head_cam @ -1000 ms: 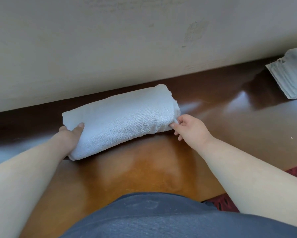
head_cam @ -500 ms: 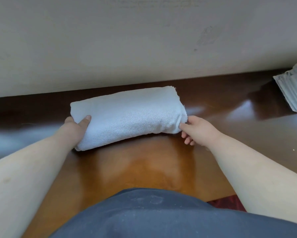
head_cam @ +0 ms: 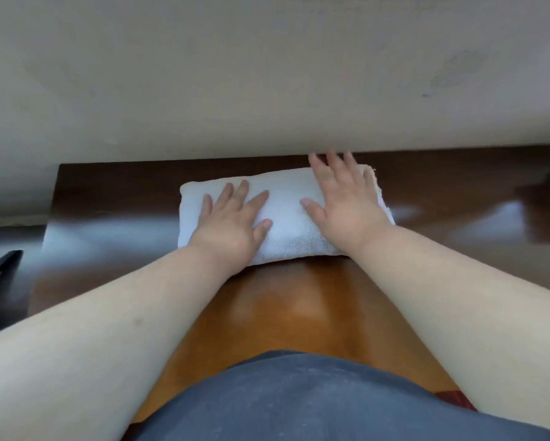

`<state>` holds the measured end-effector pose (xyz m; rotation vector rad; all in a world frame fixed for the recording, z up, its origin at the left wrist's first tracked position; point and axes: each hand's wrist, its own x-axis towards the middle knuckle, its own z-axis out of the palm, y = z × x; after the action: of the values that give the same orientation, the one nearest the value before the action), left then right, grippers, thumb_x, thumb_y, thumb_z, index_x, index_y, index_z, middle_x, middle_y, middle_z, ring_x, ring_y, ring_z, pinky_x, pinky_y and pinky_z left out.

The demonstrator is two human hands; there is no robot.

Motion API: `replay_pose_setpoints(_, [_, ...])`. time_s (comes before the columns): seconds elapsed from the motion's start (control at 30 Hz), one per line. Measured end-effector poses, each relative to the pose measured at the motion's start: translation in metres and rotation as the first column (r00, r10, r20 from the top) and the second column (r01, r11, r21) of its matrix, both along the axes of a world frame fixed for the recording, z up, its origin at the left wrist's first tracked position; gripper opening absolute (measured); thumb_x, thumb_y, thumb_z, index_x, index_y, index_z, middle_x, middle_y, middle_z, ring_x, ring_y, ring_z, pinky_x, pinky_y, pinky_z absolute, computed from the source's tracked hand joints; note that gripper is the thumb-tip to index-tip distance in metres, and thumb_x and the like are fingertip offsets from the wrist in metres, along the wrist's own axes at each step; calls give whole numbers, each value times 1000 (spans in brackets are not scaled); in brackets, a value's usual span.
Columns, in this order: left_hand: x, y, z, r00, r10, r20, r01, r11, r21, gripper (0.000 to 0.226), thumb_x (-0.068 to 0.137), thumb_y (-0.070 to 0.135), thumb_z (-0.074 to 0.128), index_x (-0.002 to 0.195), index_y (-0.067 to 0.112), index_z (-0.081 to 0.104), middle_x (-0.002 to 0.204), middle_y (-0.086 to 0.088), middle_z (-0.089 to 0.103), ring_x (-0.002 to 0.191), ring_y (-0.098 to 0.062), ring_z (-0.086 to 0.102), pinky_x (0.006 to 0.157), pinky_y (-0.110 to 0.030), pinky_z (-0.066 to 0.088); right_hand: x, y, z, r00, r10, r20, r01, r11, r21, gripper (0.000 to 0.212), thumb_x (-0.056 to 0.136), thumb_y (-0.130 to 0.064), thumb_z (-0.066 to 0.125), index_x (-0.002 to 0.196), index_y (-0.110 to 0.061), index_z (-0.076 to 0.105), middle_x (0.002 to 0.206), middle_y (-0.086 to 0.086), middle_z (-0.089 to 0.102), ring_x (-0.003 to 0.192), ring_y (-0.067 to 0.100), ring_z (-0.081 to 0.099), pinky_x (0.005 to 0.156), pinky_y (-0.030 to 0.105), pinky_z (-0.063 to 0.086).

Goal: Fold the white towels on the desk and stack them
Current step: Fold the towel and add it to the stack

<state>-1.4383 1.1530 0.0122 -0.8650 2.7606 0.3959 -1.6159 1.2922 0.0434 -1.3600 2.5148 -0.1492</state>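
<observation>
The folded white towel (head_cam: 286, 214) lies on the glossy brown surface (head_cam: 286, 307) near the wall at twelve o'clock; the left hand (head_cam: 232, 222) and right hand (head_cam: 346, 202) both rest flat on it, fingers spread and straight

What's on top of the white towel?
Two hands lie flat on the folded white towel: the left hand and the right hand, fingers spread. The towel rests on the brown desk. The cloth beneath the palms is covered.
</observation>
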Motion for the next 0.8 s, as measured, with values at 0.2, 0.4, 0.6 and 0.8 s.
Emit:
replay_pose_setpoints(0.2, [39,6,-11,990,16,-137,-10,999,43,63,97,56,11,157,35,19,167,-3,6,152,-22,-4,121,-42,-7,14,52,-42,981,-112,161,112,994,12,65,98,-62,15,159,-40,19,170,-2,6,156,20,-3,124,54,3])
replay_pose_setpoints(0.4, [58,-34,-10,357,927,116,-777,226,588,90,79,58,72,150,21,31,145,1,48,122,-28,54,102,-44,45,-6,58,-20,241,-681,692,863,477,169,75,80,-49,79,139,-23,42,126,0,61,100,23,66,81,41,59])
replay_pose_setpoints(0.6, [65,-59,11,405,803,437,-682,-53,729,50,82,47,77,111,9,64,95,-7,76,79,-27,75,66,-38,59,-29,61,-1,-108,-682,723,616,525,587,55,78,-43,84,120,-12,68,108,11,77,100,29,73,90,44,57])
replay_pose_setpoints(0.8, [72,-38,43,494,647,581,-675,-136,725,33,92,30,68,112,4,68,94,-14,77,70,-28,75,52,-37,59,2,112,4,-251,-483,839,674,535,510,45,90,-26,74,131,-13,60,109,19,75,92,37,74,82,56,58])
